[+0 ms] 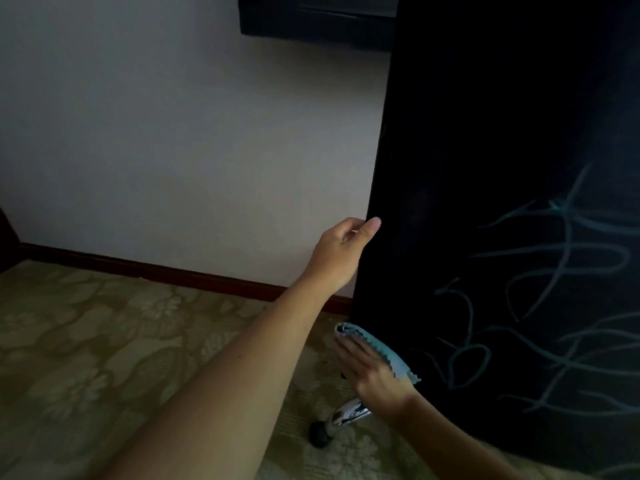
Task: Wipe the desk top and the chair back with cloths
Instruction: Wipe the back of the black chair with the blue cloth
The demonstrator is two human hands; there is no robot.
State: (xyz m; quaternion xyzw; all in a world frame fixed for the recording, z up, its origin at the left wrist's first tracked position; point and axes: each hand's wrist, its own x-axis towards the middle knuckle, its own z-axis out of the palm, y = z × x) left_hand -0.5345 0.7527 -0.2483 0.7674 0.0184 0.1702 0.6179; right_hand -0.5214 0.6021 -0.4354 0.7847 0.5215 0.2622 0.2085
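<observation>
Two hands work a black chair back (485, 168) scrawled with unreadable pale blue lines.
Left hand (343, 251) fingers clamp its edge; right hand (372, 370) fingers, straight and together, press a blue cloth (381, 348) below.

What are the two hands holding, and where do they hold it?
The left hand grips the chair back by its left edge. The right hand presses a blue cloth flat against the chair back's lower edge.

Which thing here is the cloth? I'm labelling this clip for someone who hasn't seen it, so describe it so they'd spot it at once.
Start at the tall black chair back filling the right side. Follow its left edge down to the bottom corner, where the right hand presses a folded cloth against it. It is the only pale blue fabric, with a zigzag-cut edge.
</observation>
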